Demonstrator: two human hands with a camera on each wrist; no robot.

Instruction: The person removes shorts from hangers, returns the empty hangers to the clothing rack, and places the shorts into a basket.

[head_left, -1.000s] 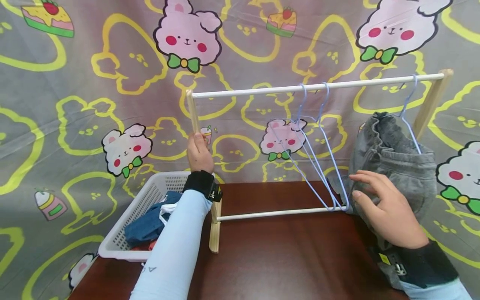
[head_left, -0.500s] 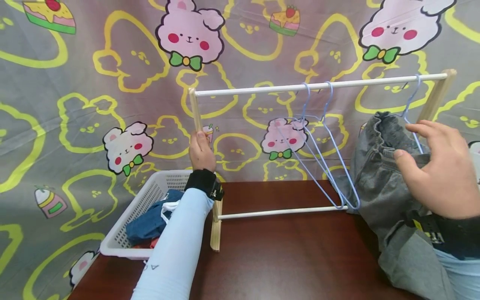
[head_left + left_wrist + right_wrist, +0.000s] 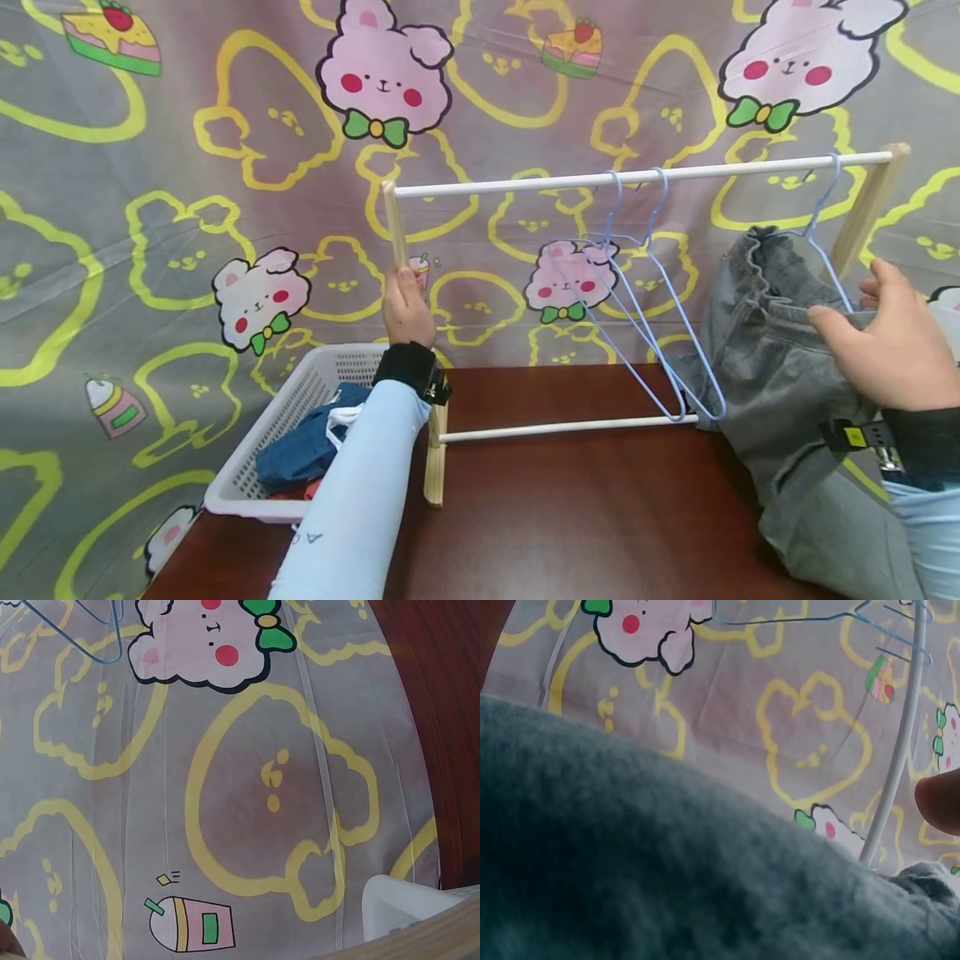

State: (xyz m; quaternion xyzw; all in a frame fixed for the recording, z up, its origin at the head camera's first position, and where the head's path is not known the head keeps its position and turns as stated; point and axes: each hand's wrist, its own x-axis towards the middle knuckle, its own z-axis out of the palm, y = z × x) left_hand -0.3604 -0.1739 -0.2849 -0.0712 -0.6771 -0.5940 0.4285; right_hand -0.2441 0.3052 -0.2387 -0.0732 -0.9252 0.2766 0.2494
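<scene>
My left hand [image 3: 408, 308] grips the left wooden post [image 3: 395, 221] of a small clothes rack. Grey trousers [image 3: 780, 375] hang from a blue hanger [image 3: 825, 258] near the right end of the white top rail [image 3: 510, 185]. At the right side of their waistband is my right hand [image 3: 896, 342], thumb in front and bent fingers partly hidden behind the edge. Whether it pinches the cloth is unclear. In the right wrist view, blurred grey cloth [image 3: 667, 862] fills the lower part, and a fingertip [image 3: 941, 802] shows at the right edge.
Two bare blue hangers [image 3: 669, 287] hang left of the trousers. A white perforated basket [image 3: 232, 502] with dark blue clothing [image 3: 303, 450] and something red stands left of the rack. The rack's lower white rail [image 3: 562, 428] runs just above the brown table [image 3: 585, 517]. A patterned curtain [image 3: 465, 333] hangs behind.
My right hand has moved right and upward from the trousers' front to the right side of the waistband, and its fingers bend more. One bare hanger swung slightly right. My left hand keeps its grip.
</scene>
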